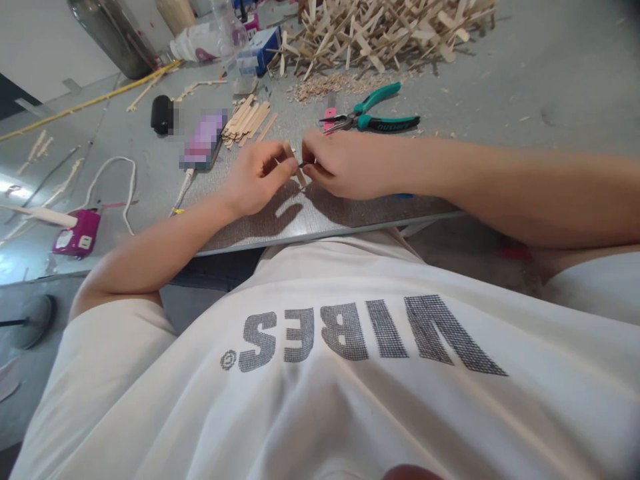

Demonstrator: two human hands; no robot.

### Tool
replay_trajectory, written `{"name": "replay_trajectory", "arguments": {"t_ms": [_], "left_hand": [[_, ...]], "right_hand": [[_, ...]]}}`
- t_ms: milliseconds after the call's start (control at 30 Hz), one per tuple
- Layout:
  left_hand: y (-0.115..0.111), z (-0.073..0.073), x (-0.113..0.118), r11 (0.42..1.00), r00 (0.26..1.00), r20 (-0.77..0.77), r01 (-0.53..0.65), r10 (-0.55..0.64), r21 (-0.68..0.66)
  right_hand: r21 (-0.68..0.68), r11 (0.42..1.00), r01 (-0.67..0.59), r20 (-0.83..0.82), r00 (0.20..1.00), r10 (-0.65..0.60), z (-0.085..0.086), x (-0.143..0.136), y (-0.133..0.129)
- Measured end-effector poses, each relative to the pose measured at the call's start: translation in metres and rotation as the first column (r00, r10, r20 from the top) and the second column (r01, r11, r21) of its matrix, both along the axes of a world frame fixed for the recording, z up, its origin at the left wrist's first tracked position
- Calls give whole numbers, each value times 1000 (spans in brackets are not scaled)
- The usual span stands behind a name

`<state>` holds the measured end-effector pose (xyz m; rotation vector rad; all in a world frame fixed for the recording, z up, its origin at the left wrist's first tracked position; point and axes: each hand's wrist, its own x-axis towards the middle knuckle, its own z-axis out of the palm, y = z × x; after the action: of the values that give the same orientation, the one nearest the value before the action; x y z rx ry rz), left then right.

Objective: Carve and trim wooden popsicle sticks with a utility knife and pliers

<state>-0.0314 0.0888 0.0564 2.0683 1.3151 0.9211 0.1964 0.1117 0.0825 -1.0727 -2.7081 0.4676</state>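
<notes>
Near the table's front edge, my left hand (263,175) pinches a flat wooden craft stick (301,179), which stands tilted with its lower end close to the tabletop. My right hand (337,160) meets it from the right, fingers closed on something small and dark that touches or nearly touches the stick; its kind is hidden by the fingers. Just beyond my right hand lie teal-handled long-nose pliers (363,117), jaws apart, over a pink piece (329,119). A small stack of craft sticks (247,121) rests beyond my left hand.
A big heap of craft sticks (380,30) with wood shavings (325,87) covers the back. To the left are a phone (205,139) on a white cable, a black case (161,115), a purple box-shaped device (77,233), a clear bottle (200,43) and a blue box (263,50).
</notes>
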Motion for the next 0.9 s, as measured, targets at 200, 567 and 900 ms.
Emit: {"name": "replay_trajectory", "arguments": {"t_ms": [200, 567, 900], "left_hand": [[0, 4, 1, 996, 998, -46, -33, 37, 86], [13, 7, -14, 997, 920, -383, 79, -80, -19], [8, 5, -4, 998, 868, -495, 66, -52, 11]], "right_hand": [[75, 997, -22, 119, 993, 13, 2, -5, -5], [0, 1000, 30, -153, 988, -29, -18, -7, 5], [-344, 923, -172, -490, 871, -20, -33, -7, 34]]}}
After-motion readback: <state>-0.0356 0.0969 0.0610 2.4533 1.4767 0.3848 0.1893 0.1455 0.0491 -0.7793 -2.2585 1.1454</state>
